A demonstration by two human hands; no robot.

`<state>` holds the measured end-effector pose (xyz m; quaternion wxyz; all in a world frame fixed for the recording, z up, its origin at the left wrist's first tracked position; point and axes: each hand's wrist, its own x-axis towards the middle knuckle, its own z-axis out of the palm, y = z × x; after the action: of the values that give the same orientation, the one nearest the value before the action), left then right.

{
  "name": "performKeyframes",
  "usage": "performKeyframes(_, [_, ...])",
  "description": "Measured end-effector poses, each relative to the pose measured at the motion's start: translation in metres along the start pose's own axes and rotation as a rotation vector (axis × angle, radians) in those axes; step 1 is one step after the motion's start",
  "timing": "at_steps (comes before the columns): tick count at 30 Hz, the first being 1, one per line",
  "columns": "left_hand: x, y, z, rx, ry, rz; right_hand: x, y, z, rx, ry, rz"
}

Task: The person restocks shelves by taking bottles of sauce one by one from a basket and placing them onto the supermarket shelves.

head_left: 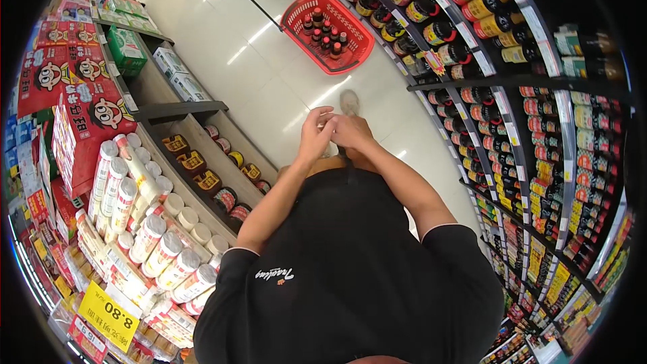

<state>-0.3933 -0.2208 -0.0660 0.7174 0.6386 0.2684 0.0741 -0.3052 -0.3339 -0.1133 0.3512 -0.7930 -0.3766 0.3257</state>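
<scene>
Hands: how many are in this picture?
2: the left hand and the right hand, meeting beyond the front of the black shirt, below the red basket in the picture. Some fingers are hidden.

The left hand (315,136) and right hand (350,133) meet in front of the body, touching each other, with the fingers partly overlapping. A light-coloured shoe (350,100) shows just beyond them on the pale, shiny floor (269,104). Farther ahead, a red basket (362,35) holds a cluster of small dark bottles (317,16), many with red caps. It sits beside the right-hand shelves (465,85), which carry rows of bottles and jars. Along the left stand red cartons (77,71), pale tube-shaped packs (163,256) and a yellow sign (110,313) reading 8.80. The shirt (364,263) is black with white lettering.
</scene>
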Motion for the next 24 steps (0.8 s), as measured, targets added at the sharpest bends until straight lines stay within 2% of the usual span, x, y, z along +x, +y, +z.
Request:
performKeyframes(2, [0.013,0.009,-0.005,-0.077,-0.026,-0.138,0.023,0.002,-0.001,0.046,-0.046,-0.121])
performKeyframes(3, [0.020,0.014,-0.006,0.019,-0.003,-0.076,0.033,0.004,0.000,0.124,-0.015,-0.091])
performKeyframes(5, [0.038,0.016,-0.007,0.021,-0.022,-0.027,0.049,0.008,0.001,0.281,0.047,-0.036])
performKeyframes(8, [0.072,0.015,-0.007,0.218,-0.078,0.044,0.071,-0.031,-0.057,0.071,-0.098,0.068])
performKeyframes(9, [0.083,0.020,-0.007,0.320,-0.105,0.066,0.079,-0.033,-0.070,0.115,-0.118,0.077])
performKeyframes(12, [0.121,0.056,0.003,0.693,-0.168,0.443,0.129,0.083,-0.016,0.170,-0.056,-0.129])
performKeyframes(13, [0.137,0.064,0.007,0.699,-0.181,0.421,0.135,0.067,-0.041,0.149,0.041,-0.124])
performKeyframes(16, [0.201,0.066,0.003,0.545,-0.178,0.176,0.165,0.060,-0.090,0.101,0.105,-0.026])
performKeyframes(17, [0.222,0.065,-0.003,0.487,-0.159,0.129,0.174,0.058,-0.106,0.287,0.102,0.203])
performKeyframes(21, [0.312,0.071,-0.062,0.351,-0.072,-0.033,0.178,0.123,-0.144,0.391,0.362,0.299])
performKeyframes(24, [0.391,0.070,-0.131,0.533,0.028,-0.010,0.156,0.157,-0.172,0.301,0.421,0.433])
